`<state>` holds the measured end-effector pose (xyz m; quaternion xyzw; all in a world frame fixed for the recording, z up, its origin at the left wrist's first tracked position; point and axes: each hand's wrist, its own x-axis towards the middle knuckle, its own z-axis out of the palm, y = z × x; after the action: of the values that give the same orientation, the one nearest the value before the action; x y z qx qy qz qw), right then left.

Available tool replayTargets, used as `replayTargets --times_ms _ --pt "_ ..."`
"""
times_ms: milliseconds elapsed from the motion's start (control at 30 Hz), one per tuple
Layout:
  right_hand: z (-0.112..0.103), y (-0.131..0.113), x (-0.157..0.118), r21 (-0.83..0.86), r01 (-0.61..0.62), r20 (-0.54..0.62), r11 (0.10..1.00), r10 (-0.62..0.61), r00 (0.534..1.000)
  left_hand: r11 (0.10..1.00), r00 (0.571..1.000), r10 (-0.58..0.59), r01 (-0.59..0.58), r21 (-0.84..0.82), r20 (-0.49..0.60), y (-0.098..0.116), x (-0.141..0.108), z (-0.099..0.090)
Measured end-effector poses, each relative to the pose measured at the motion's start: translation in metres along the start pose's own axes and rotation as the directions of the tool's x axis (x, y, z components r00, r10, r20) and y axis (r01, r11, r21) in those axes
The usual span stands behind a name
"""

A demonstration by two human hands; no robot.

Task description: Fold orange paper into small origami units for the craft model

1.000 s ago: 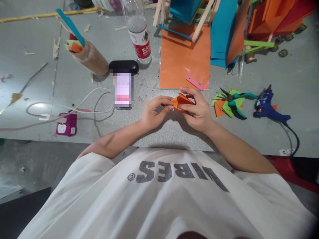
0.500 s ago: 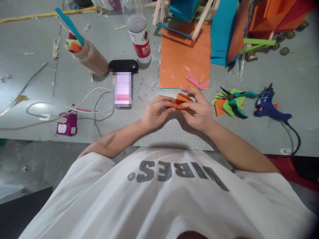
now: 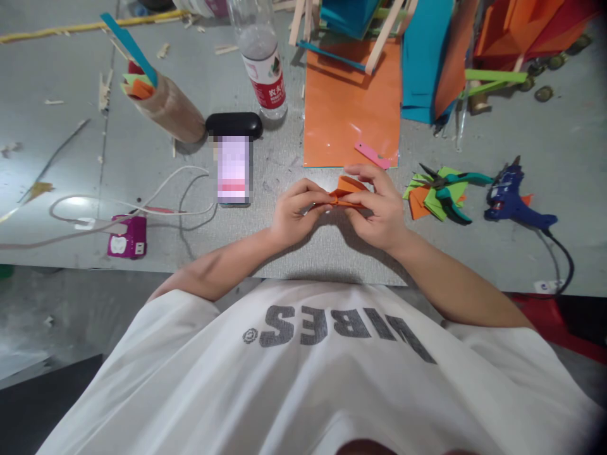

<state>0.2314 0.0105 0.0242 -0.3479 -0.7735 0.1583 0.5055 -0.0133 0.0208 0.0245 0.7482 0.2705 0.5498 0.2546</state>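
A small folded piece of orange paper (image 3: pixel 349 186) is held between my two hands, above the grey table near its front edge. My left hand (image 3: pixel 300 212) pinches its left end between thumb and fingers. Around the right part of the paper, my right hand (image 3: pixel 379 205) is closed, with its index finger raised over the top edge. Just beyond the hands lies a large orange sheet (image 3: pixel 348 107) with a pink strip (image 3: pixel 371 155) on it.
Pliers (image 3: pixel 446 193) rest on green and orange paper pieces right of my hands, beside a blue glue gun (image 3: pixel 512 199). On the left are a phone (image 3: pixel 233 167), a water bottle (image 3: pixel 263 72), a paper-filled cup (image 3: pixel 173 107) and a purple charger (image 3: pixel 127 237).
My left fingers have pressed closer together on the orange paper, and its left end looks flatter. My right hand has hardly moved.
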Motion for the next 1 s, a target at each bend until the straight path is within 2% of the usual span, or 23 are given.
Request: replayTargets --times_ms 133,267,400,500,600,700,800,900,1000 --pt "-0.001 -0.003 -0.001 0.021 -0.052 0.035 0.998 0.051 0.998 0.998 0.998 0.058 -0.057 0.032 -0.024 -0.003 -0.003 0.001" --pt "-0.001 -0.006 -0.001 0.051 -0.032 0.031 0.998 0.031 0.999 0.993 0.993 0.105 -0.102 0.060 -0.048 -0.007 -0.007 0.003" --pt "-0.003 -0.010 0.003 0.078 -0.029 0.021 0.997 0.027 0.999 1.000 0.998 0.027 -0.026 0.013 -0.059 -0.008 -0.008 0.002" --pt "-0.003 -0.012 0.006 0.082 0.023 -0.016 0.996 -0.022 1.000 0.998 0.999 -0.024 0.027 0.054 -0.044 -0.006 -0.007 0.000" --pt "-0.002 -0.012 0.006 0.058 0.048 -0.053 0.997 -0.045 0.998 0.994 0.999 -0.005 0.010 0.107 -0.050 -0.005 -0.005 -0.002" --pt "0.000 -0.009 0.004 0.034 0.012 -0.054 0.999 -0.010 0.998 0.994 0.996 0.040 -0.032 0.102 -0.075 -0.005 -0.005 -0.003" --pt "0.001 -0.007 0.002 0.009 -0.020 -0.059 1.000 0.020 0.998 0.994 0.995 0.010 0.000 0.109 -0.095 -0.006 -0.005 -0.004" --pt "0.001 -0.009 0.004 -0.018 0.030 -0.110 0.999 -0.032 0.993 0.993 0.991 -0.034 0.049 0.111 -0.132 -0.007 -0.006 -0.001" --pt "0.002 -0.013 0.009 -0.026 0.136 -0.161 0.990 -0.139 0.977 0.996 0.986 0.010 0.005 0.091 -0.164 -0.007 -0.005 0.001"
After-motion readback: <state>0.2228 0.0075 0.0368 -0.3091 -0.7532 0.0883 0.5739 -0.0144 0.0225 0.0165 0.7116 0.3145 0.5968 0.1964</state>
